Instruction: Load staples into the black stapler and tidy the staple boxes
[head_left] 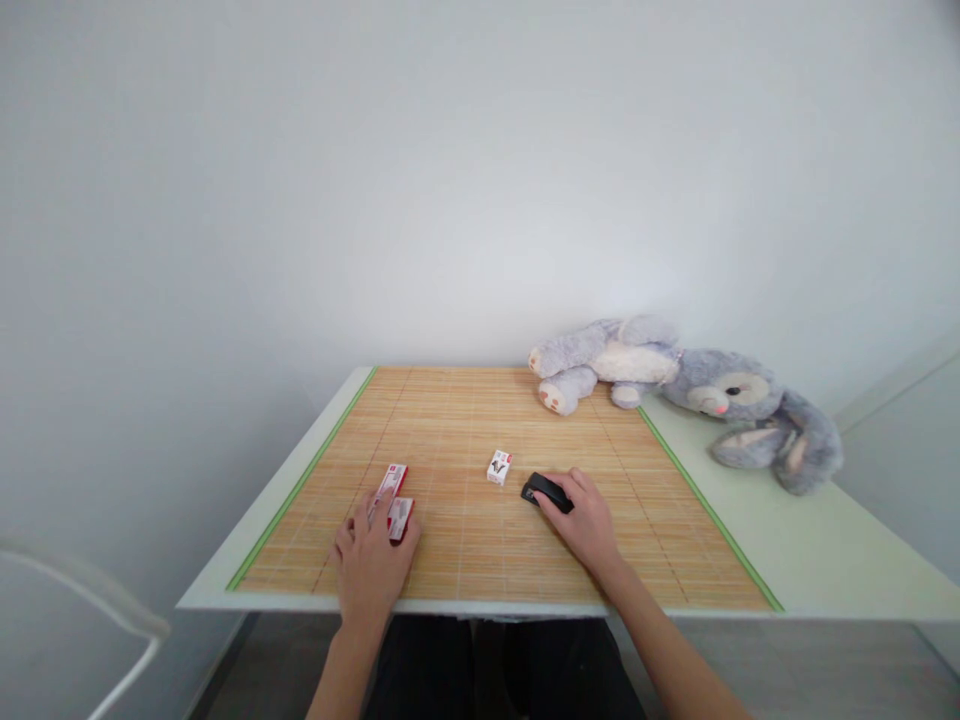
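On the left part of the bamboo mat [450, 410], my left hand [371, 560] rests palm down over two small boxes. One red-and-white box [400, 517] lies between its thumb and index finger. The other red-and-white box [394, 478] sticks out past the fingertips and is partly covered by them. My right hand [585, 520] is closed around a black stapler [549, 492], which lies on the mat with its far end pointing left. Between the hands sits a small white box [499, 467] with a dark picture on its top, touched by neither hand.
A grey plush rabbit [637, 362] lies on its side along the table's back right, its head and ears beyond the mat's green edge. The white table [825, 560] meets a plain wall behind. A white cable-like strip [97, 600] curves in at lower left.
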